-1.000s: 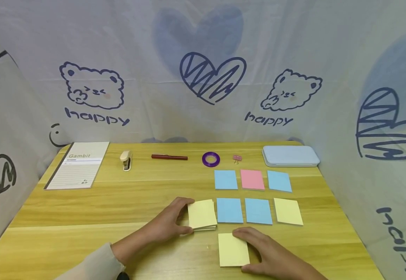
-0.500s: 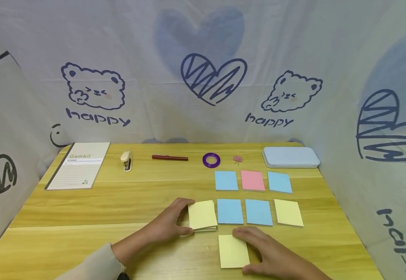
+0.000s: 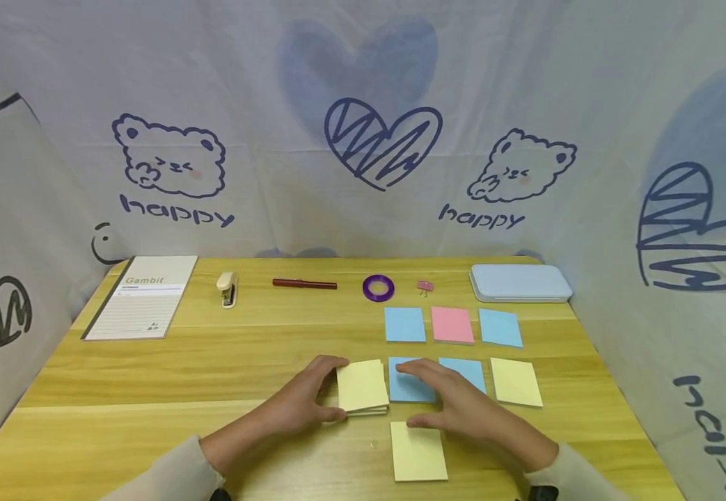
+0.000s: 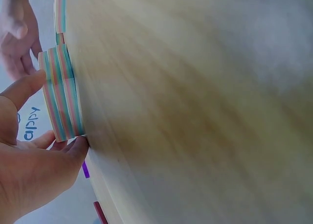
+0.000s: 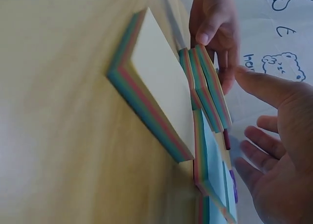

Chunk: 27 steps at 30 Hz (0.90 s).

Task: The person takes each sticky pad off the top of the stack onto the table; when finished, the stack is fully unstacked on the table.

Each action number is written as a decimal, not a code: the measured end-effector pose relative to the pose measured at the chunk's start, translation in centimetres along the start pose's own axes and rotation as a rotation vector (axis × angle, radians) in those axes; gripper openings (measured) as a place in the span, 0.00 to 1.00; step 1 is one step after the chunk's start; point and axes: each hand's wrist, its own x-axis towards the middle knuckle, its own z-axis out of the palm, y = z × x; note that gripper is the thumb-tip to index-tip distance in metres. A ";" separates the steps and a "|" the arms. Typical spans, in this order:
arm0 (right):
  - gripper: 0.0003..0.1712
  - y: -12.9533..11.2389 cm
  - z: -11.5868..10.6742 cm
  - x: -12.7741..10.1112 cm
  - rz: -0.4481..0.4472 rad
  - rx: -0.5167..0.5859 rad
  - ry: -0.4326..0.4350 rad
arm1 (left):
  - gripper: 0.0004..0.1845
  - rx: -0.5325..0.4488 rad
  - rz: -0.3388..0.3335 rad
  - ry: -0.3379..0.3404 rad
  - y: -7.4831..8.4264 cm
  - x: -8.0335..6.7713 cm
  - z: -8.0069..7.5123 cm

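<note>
1. I see my left hand (image 3: 303, 402) at the near middle of the pale wooden worktop (image 3: 150, 390), its grip pinching a thick yellow-topped pad of sticky notes (image 3: 363, 385) by the left edge, thumb on the near side and fingers on the far side.
2. The left wrist view shows the pad's side (image 4: 61, 94): banded layers of blue, pink, yellow and green paper, the upper part shifted slightly out of line with the lower.
3. My right hand (image 3: 456, 403) hovers with its grip spread, fingers relaxed, over the blue sticky-note pad (image 3: 408, 390) just right of the pinched one. It holds nothing.
4. A second yellow-topped pad (image 3: 419, 452) lies flat just near of them, under my right thumb; I cannot tell whether the thumb touches it.
5. Farther right sit another blue pad (image 3: 472, 370) and a yellow pad (image 3: 516, 382).
</note>
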 end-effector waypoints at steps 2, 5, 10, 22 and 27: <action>0.47 0.1 0.1 1.1 0.001 0.011 0.010 | 0.42 -0.003 0.000 -0.002 0.0 0.0 0.0; 0.49 0.3 0.4 2.4 0.004 0.034 0.017 | 0.42 -0.005 0.000 -0.001 0.0 0.0 0.0; 0.54 0.2 0.7 4.1 0.047 0.090 -0.028 | 0.42 -0.012 -0.009 -0.015 0.0 0.0 0.0; 0.55 -0.4 1.8 6.1 0.041 0.054 -0.159 | 0.44 -0.011 -0.012 -0.021 -0.1 0.1 0.0; 0.54 -0.5 1.9 6.1 0.033 0.025 -0.177 | 0.46 0.005 -0.015 -0.013 -0.1 0.1 0.1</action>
